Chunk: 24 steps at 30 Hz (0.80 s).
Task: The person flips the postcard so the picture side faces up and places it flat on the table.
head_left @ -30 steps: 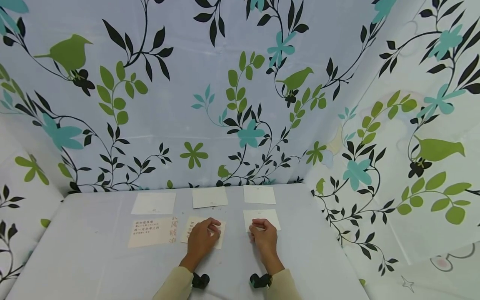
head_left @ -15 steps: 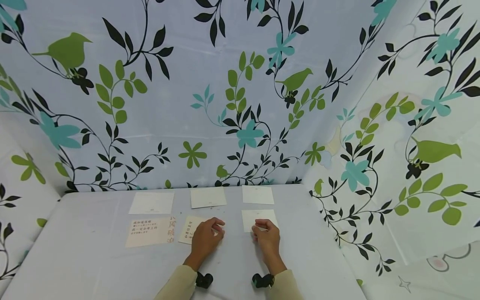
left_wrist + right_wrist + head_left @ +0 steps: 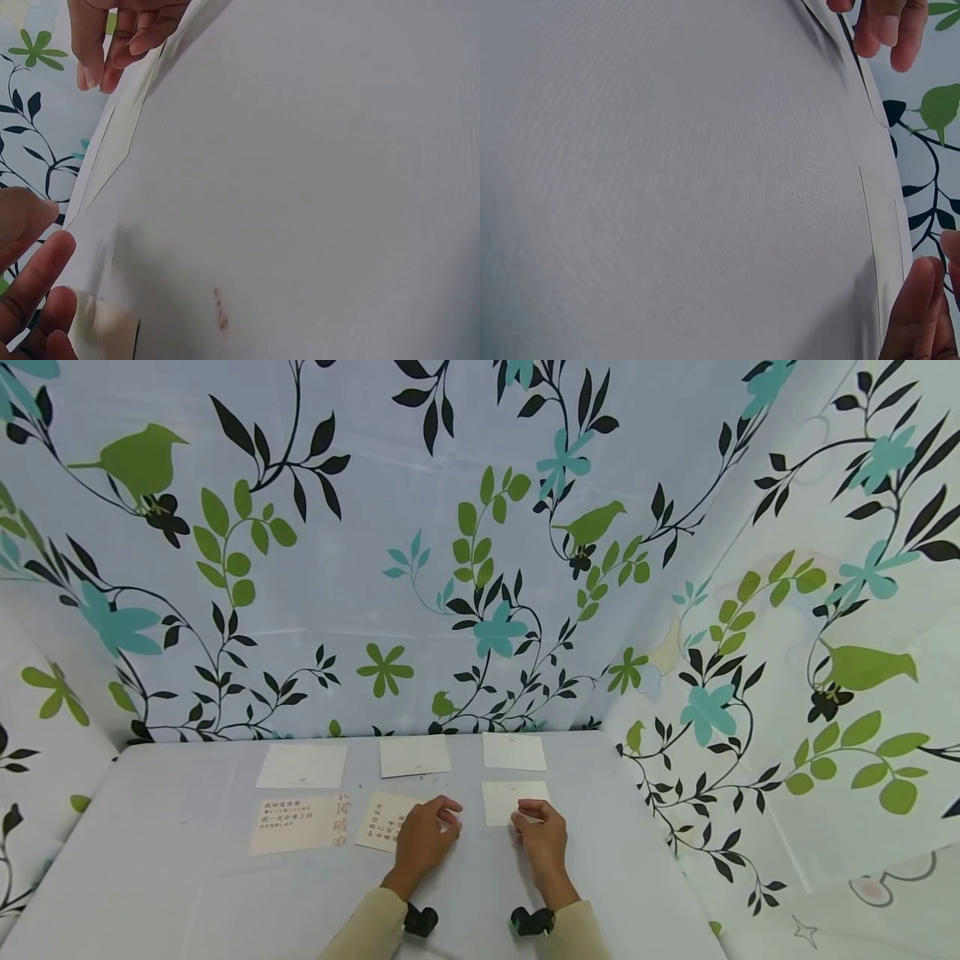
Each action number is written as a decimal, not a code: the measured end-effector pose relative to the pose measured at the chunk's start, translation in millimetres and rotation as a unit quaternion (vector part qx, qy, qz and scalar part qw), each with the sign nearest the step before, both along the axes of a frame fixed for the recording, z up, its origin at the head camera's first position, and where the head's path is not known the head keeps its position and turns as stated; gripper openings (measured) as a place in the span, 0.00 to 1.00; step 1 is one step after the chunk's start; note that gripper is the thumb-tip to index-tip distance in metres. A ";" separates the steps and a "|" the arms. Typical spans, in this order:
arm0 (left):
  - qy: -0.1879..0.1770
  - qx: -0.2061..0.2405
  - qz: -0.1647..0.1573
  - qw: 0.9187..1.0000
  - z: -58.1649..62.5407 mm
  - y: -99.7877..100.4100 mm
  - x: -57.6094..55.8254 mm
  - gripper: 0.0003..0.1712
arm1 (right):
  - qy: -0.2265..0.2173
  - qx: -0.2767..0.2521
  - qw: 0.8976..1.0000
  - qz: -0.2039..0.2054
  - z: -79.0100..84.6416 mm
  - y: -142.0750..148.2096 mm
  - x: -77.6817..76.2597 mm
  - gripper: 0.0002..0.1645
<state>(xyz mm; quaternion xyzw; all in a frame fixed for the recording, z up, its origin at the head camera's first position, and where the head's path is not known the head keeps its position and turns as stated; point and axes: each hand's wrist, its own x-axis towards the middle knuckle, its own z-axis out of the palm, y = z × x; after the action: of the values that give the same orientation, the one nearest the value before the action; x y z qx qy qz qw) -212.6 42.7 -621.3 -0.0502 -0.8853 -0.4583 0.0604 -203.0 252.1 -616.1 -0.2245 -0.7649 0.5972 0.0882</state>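
Note:
My left hand (image 3: 427,839) hovers over the right part of a small beige card with printed writing (image 3: 381,823); its fingers are loosely bent. In the left wrist view, a gap shows between thumb and fingers, with a cream card (image 3: 109,330) below. My right hand (image 3: 543,842) is held by the front edge of a blank cream card (image 3: 504,803) and hides part of it. Its fingers (image 3: 915,307) are relaxed, and nothing is seen in them. Left of both hands lies a wider beige card with red and dark characters (image 3: 296,825).
Along the back of the white table (image 3: 187,868) lie three pale cards: a left one (image 3: 302,766), a middle one (image 3: 415,756) and a right one (image 3: 513,751). A leaf-and-bird patterned cloth (image 3: 315,568) rises behind. Each wrist bears a black device (image 3: 422,921).
Both hands have drifted right, the left one more. More of the small printed card's writing now shows from under the left hand. The cards look unmoved on the table.

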 end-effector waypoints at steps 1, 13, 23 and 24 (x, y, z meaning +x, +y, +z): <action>-0.001 0.000 -0.001 1.000 -0.3 1.5 -0.4 0.11 | 0.000 0.000 1.000 -0.001 0.1 1.1 -0.1 0.16; 0.004 0.004 -0.010 1.000 -2.4 12.6 -2.5 0.11 | -0.008 0.010 1.000 -0.012 0.2 14.0 -2.0 0.17; 0.006 0.004 -0.020 1.000 1.4 19.1 -4.4 0.11 | -0.014 0.024 0.999 -0.019 0.3 20.7 -2.7 0.17; 0.005 0.003 -0.021 1.000 1.4 20.0 -4.6 0.11 | -0.014 0.026 0.999 -0.020 0.6 21.0 -2.7 0.17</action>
<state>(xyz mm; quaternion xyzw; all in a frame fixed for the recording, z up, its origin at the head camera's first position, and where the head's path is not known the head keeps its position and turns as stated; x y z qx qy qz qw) -217.2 62.8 -619.9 -0.0708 -0.8822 -0.4622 0.0554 -205.6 273.1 -615.5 -0.2454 -0.7765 0.5726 0.0952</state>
